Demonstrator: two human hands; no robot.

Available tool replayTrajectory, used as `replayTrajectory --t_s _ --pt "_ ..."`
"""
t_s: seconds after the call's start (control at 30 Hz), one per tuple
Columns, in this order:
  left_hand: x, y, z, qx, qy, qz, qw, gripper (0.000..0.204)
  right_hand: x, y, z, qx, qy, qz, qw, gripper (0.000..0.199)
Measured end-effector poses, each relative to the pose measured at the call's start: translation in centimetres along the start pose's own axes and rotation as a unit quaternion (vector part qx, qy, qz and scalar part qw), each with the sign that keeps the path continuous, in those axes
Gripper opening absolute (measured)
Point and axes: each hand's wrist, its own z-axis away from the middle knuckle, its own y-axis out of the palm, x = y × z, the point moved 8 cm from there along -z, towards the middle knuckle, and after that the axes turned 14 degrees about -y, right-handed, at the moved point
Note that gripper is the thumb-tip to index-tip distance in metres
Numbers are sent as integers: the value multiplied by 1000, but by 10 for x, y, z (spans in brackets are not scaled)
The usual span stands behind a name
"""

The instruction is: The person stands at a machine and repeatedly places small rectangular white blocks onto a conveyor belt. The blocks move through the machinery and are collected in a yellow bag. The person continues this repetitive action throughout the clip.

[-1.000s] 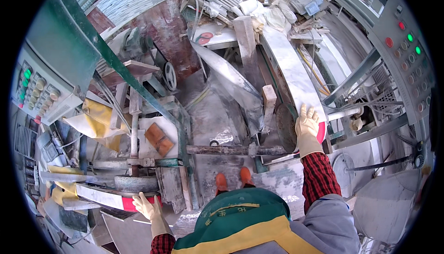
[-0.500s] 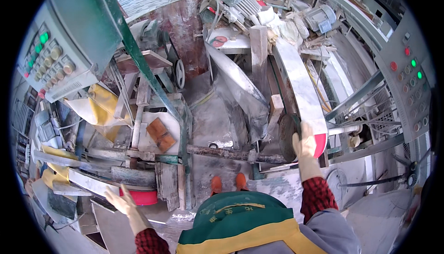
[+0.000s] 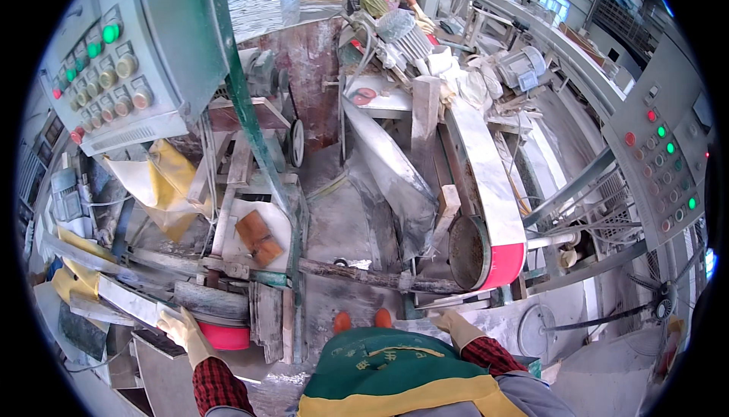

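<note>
Head view shows my right gloved hand (image 3: 454,324) has dropped off the red-ended pale stone strip (image 3: 490,189), now up beyond it, closure unclear, while my left gloved hand (image 3: 181,329) rests open-fingered on the grey stone slab (image 3: 125,301), so that grip has ended.

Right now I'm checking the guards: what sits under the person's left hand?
The gloved left hand rests on a grey slab edge; just right of it a red-rimmed wheel shows. Most of the wheel is covered.
</note>
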Motion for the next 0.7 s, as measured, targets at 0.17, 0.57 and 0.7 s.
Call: replayTrajectory --t_s 0.17,0.57,0.7 --pt "16 7 21 -27 128 15 991 70 12 23 -12 44 -82 18 996 53" --pt "-83 -17 268 500 210 240 805 76 223 -15 -26 94 -143 -644 745 55" --pt "-148 -31 362 436 479 234 725 78 359 -69 52 129 -209 -563 789 76"
